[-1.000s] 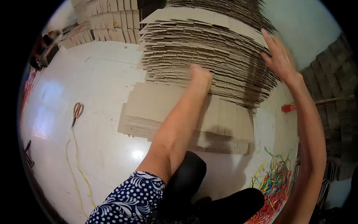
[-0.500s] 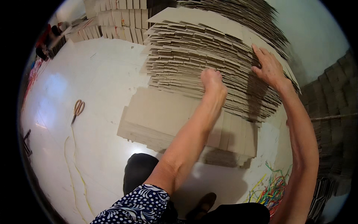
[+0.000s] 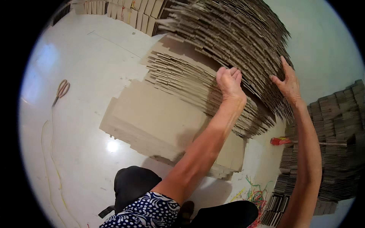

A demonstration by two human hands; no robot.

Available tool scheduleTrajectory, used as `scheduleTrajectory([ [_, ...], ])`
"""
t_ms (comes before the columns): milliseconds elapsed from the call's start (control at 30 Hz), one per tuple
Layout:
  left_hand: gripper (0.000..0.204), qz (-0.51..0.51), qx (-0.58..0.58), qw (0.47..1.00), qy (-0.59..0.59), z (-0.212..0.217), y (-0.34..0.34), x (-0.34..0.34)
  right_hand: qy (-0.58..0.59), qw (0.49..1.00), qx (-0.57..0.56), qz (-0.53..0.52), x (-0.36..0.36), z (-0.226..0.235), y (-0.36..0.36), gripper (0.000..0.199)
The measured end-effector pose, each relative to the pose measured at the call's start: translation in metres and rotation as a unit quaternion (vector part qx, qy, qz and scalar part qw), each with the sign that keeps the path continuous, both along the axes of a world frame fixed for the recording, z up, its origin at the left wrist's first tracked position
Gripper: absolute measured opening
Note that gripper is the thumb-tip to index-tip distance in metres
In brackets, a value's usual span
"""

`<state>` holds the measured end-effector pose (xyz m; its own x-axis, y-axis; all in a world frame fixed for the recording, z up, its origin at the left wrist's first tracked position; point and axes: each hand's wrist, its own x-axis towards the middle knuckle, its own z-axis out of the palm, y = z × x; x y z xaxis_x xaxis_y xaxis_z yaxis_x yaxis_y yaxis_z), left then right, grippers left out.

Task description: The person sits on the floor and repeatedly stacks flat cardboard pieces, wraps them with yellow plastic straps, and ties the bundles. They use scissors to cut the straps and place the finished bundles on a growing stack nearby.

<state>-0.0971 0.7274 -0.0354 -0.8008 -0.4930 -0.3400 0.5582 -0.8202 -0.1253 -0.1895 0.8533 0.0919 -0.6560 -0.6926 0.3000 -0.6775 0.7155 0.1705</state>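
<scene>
Head view: brown-handled metal scissors (image 3: 62,89) lie far left on the shiny white floor (image 3: 85,129), well clear of you. Then there's a low stack of flat tan cardboard (image 3: 148,110), and just beyond it your fanned pile of brown corrugated cardboard sheets (image 3: 243,49). Half a second back its front face was one bank; now the upper section (image 3: 228,32) tips away over a shadowed gap, so you've got it split from a thinner layer (image 3: 178,74). Edges look ragged and stair-stepped (the upper ones a bit blurry). Your bare left hand (image 3: 230,84) curls its fingers at the gap; can't tell if they pinch any sheets. Your bare right hand (image 3: 288,85), apart from it, spreads thumb and fingers against the right end. Further right: a red-headed stick (image 3: 279,141) by dark stacked cardboard (image 3: 334,121).
</scene>
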Motion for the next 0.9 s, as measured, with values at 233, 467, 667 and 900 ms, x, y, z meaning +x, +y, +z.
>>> scheduleTrajectory([
  [233, 0.070, -0.022, -0.022, 0.998, 0.055, -0.001, -0.017, -0.002, -0.071, 0.995, -0.064, -0.002, -0.012, 0.016, -0.011, 0.092],
  [467, 0.057, -0.139, -0.307, 0.941, 0.010, -0.031, -0.045, -0.002, -0.076, 0.997, 0.004, 0.004, -0.027, 0.027, 0.000, 0.102],
  [667, 0.057, -0.161, -0.036, 0.973, 0.159, -0.062, -0.020, -0.044, -0.110, 0.993, 0.041, -0.021, -0.033, 0.010, -0.012, 0.095],
  [900, 0.060, -0.085, -0.050, 0.948, 0.302, -0.075, -0.017, -0.025, 0.002, 0.998, 0.018, 0.060, 0.034, -0.041, -0.002, 0.086],
])
